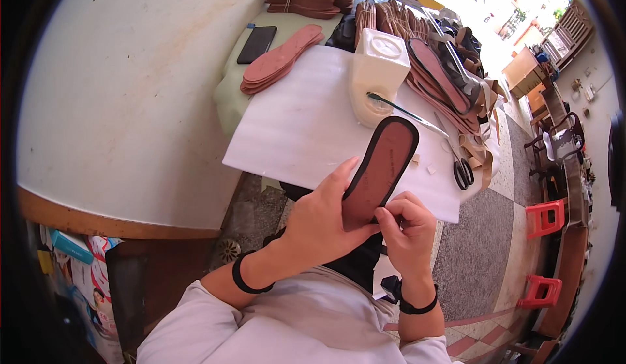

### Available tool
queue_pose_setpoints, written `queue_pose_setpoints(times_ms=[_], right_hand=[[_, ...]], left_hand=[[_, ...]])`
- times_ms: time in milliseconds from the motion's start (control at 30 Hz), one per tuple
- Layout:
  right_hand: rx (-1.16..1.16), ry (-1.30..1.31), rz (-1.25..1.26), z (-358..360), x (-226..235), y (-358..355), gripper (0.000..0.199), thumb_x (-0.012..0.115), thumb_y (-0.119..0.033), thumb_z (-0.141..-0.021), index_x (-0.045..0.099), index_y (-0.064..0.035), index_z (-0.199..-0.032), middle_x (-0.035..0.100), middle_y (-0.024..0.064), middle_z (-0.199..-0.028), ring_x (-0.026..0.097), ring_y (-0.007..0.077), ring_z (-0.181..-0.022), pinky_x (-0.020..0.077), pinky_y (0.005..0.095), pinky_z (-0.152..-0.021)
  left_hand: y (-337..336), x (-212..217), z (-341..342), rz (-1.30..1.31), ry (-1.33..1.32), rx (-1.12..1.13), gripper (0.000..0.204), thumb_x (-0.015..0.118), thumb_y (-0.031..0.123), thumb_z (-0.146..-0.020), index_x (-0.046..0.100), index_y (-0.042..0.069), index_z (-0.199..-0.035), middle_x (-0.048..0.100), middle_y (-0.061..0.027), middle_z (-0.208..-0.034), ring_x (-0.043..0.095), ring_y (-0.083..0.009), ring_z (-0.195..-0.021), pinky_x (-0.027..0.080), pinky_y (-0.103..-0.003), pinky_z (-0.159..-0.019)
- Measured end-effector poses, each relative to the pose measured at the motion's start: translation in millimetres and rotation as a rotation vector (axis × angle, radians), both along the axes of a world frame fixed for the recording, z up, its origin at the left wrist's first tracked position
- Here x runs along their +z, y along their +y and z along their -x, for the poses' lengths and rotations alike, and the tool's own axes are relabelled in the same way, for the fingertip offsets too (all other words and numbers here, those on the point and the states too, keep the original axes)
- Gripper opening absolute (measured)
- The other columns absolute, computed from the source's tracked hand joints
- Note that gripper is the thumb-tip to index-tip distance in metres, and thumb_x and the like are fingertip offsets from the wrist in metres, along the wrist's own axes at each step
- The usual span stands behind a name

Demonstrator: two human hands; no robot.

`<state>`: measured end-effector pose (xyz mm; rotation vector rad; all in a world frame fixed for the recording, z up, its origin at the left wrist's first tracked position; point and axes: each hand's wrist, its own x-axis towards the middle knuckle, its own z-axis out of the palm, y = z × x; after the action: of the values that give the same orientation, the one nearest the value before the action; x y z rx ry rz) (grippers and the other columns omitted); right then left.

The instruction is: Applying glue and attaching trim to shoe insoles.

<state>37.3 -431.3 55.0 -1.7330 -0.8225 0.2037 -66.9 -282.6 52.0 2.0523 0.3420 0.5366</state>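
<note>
A reddish-brown shoe insole [377, 176] with a black edging strip [373, 147] along its rim is held up above the near side of the table. My left hand [313, 219] grips it from the left, thumb along its side and fingers behind it. At its lower right edge my right hand [409, 226] is closed, thumb and forefinger pinching the black edging against the insole. The edging runs round the far end and both sides; the near end is covered by my hands. Beyond it stands a cut-open whitish plastic jug [381, 57] with a brush [407, 114] lying across its opening.
Black-handled scissors [463, 172] lie at the table's right. Loose insoles [280, 60], a phone [257, 44] and tied insole bundles [300, 0] sit far left. Edged insoles [433, 70] pile up right of the jug. Red stools [545, 218] stand on the floor at right.
</note>
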Motion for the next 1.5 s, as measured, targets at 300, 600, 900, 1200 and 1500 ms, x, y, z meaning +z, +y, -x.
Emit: queue_pose_setpoints(times_ms=[300, 600, 900, 1200, 1500], right_hand=[[0.021, -0.026, -0.04, 12.3, -3.6, 8.1, 0.011, 0.078, 0.006, -0.085, 0.069, 0.0017, -0.08, 0.062, 0.0043, -0.077, 0.052, 0.0082, -0.057, 0.0405, 0.0258, -0.052], [0.066, -0.02, -0.072, 14.4, -1.2, 5.9, 0.006, 0.077, 0.004, -0.087, 0.071, 0.0021, -0.085, 0.064, 0.0063, -0.081, 0.055, 0.0096, -0.061, 0.0437, 0.0259, -0.054], [0.104, -0.096, -0.047, 17.9, 5.7, 3.3, 0.01, 0.076, -0.003, -0.091, 0.075, 0.0021, -0.101, 0.065, 0.009, -0.091, 0.059, 0.012, -0.065, 0.0469, 0.0255, -0.058], [0.241, -0.152, 0.017, 29.1, 17.9, -2.3, 0.052, 0.088, -0.021, -0.082, 0.07, 0.0002, -0.125, 0.067, 0.0141, -0.103, 0.067, 0.0273, -0.087, 0.0551, 0.0349, -0.075], [0.025, -0.142, -0.006, 31.6, -4.7, 3.6, 0.007, 0.075, 0.004, -0.085, 0.071, 0.001, -0.09, 0.067, 0.0136, -0.085, 0.066, 0.026, -0.069, 0.051, 0.0354, -0.06]], left_hand=[[-1.5, -0.5, 5.3, -0.299, -0.105, 0.058, 0.08, 0.084, 0.013, -0.074, 0.046, -0.006, -0.142, 0.07, -0.0225, -0.105, 0.072, -0.0409, -0.088, 0.058, -0.046, -0.076], [2.7, 12.2, 4.2, -0.082, -0.01, -0.015, 0.073, 0.084, 0.017, -0.073, 0.051, -0.002, -0.135, 0.072, -0.0185, -0.097, 0.074, -0.0375, -0.08, 0.06, -0.043, -0.071], [5.5, 5.3, 4.8, 0.058, -0.088, 0.01, 0.066, 0.088, 0.02, -0.073, 0.054, -0.001, -0.126, 0.071, -0.0167, -0.09, 0.073, -0.0315, -0.072, 0.059, -0.037, -0.067], [18.6, 4.6, 2.2, 0.84, -0.272, -0.02, 0.052, 0.076, -0.003, -0.086, 0.048, 0.002, -0.129, 0.06, -0.0038, -0.105, 0.063, -0.0077, -0.089, 0.053, -0.024, -0.079], [6.0, -7.5, -6.3, 0.645, -0.331, -0.012, 0.06, 0.087, 0.007, -0.085, 0.05, 0.0, -0.131, 0.065, -0.0106, -0.12, 0.067, -0.0152, -0.106, 0.057, -0.032, -0.091]])
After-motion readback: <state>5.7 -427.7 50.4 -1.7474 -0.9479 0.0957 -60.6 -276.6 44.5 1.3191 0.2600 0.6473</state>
